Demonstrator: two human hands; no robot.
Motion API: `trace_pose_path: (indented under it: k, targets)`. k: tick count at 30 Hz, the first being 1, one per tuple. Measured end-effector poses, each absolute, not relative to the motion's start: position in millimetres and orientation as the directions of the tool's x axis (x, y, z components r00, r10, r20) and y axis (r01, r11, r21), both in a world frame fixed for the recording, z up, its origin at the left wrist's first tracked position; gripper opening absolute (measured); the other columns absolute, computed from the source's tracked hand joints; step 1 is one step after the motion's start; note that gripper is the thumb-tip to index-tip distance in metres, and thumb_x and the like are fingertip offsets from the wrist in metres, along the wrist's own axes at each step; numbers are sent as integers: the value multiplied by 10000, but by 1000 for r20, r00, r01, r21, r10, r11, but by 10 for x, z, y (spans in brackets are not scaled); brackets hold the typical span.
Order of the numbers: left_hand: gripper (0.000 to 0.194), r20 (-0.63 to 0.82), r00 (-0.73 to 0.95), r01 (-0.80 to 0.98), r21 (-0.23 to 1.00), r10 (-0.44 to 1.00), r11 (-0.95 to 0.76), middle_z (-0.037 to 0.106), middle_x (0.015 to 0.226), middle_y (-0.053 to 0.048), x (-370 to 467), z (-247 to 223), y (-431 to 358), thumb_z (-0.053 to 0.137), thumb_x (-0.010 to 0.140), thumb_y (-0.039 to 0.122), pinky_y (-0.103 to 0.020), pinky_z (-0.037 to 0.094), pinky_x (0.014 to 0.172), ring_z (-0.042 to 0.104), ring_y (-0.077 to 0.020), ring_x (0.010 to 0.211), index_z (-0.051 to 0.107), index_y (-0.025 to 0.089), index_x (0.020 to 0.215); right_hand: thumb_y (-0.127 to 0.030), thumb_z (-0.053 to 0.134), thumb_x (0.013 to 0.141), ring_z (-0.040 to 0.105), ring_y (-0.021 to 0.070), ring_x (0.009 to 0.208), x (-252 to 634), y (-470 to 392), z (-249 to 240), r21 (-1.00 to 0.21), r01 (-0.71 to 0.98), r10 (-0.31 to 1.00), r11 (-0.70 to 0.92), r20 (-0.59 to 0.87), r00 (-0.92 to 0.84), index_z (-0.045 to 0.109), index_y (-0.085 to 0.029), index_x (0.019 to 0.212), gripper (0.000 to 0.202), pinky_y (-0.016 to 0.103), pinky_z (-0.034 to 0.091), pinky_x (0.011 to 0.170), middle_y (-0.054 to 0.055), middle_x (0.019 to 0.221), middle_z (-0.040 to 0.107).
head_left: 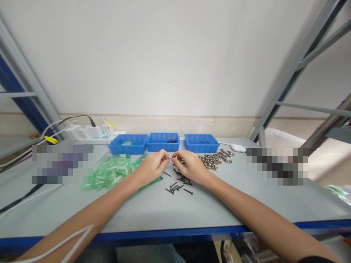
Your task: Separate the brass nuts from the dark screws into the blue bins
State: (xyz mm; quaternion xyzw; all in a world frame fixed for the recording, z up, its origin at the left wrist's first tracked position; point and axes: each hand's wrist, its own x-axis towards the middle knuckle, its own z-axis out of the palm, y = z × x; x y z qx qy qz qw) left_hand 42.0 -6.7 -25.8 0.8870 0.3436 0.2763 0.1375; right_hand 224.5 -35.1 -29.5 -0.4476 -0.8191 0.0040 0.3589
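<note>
From the head camera, your left hand (152, 166) and right hand (189, 165) meet above the grey table (233, 204), fingertips pinched narrow on the two ends of a small black screw (170, 159). Its long axis lies level, running left to right between your hands; which end is the head is too small to tell. Just under your right hand lies a scatter of black screws (178, 188), mostly pointing sideways. Green plastic anchors (112, 171) lie left, silver nuts (215, 159) right, three blue trays (163, 142) behind.
</note>
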Motion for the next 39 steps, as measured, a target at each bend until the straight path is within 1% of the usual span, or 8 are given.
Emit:
trace_pose_path:
  k: [5, 13, 17, 21, 23, 28, 34, 39]
  targets:
    - [179, 412, 600, 552, 407, 685, -728, 550, 750, -1, 426, -240, -71, 309, 908, 283, -256, 377, 641, 540, -153, 717, 444, 190, 836, -266, 500, 838, 568, 138, 699, 2237, -369, -280, -341, 710, 731, 616, 584, -354, 555, -162, 991, 193, 249, 403, 658, 25, 751, 609]
    - [199, 381, 602, 578, 398, 702, -712, 604, 802, -28, 427, -259, -63, 355, 888, 313, -276, 405, 680, 569, -171, 754, 496, 181, 934, -228, 480, 818, 557, 133, 674, 2285, -348, -247, -286, 714, 673, 639, 657, -339, 568, -167, 870, 119, 251, 414, 653, 22, 718, 600]
    - [200, 340, 631, 595, 365, 697, -716, 623, 782, -29, 399, -271, -31, 403, 859, 311, -284, 411, 689, 576, -176, 741, 530, 179, 940, -244, 472, 821, 548, 130, 658, 2381, -317, 10, -261, 751, 548, 606, 822, -157, 559, -170, 856, 120, 250, 423, 646, 23, 700, 591]
    - [176, 297, 719, 549, 313, 629, -775, 639, 801, -28, 356, -254, -10, 440, 828, 288, -271, 419, 695, 582, -167, 746, 569, 188, 893, -278, 448, 845, 533, 136, 647, 2408, -112, 310, -249, 834, 478, 493, 878, -20, 556, -176, 876, 151, 270, 426, 669, 22, 689, 578]
    - [166, 280, 760, 523, 274, 587, -807, 642, 822, -30, 334, -233, -11, 483, 797, 286, -272, 420, 714, 584, -169, 765, 581, 188, 889, -287, 441, 856, 542, 145, 687, 2395, 39, 359, -218, 871, 513, 441, 857, -45, 562, -167, 915, 180, 275, 414, 676, 34, 723, 592]
    - [113, 220, 814, 504, 190, 537, -842, 636, 860, -22, 306, -165, -42, 523, 745, 235, -274, 403, 740, 576, -176, 822, 602, 195, 816, -354, 546, 809, 572, 179, 775, 2513, 203, 137, -154, 920, 772, 361, 602, -202, 574, -154, 996, 275, 279, 401, 678, 65, 829, 643]
    - [145, 200, 813, 517, 183, 546, -836, 615, 838, -33, 333, -175, -48, 454, 785, 183, -267, 396, 720, 565, -164, 787, 598, 184, 767, -331, 497, 841, 582, 165, 717, 2812, -5, -60, -271, 927, 822, 258, 565, -63, 613, -153, 872, 215, 269, 395, 661, 61, 788, 656]
    - [178, 210, 791, 552, 160, 574, -818, 583, 830, -44, 346, -236, -14, 383, 849, 209, -290, 392, 718, 540, -176, 785, 547, 175, 789, -280, 475, 859, 575, 150, 745, 2438, -197, -81, -263, 850, 786, 456, 568, -245, 600, -158, 915, 183, 262, 398, 696, 47, 802, 645]
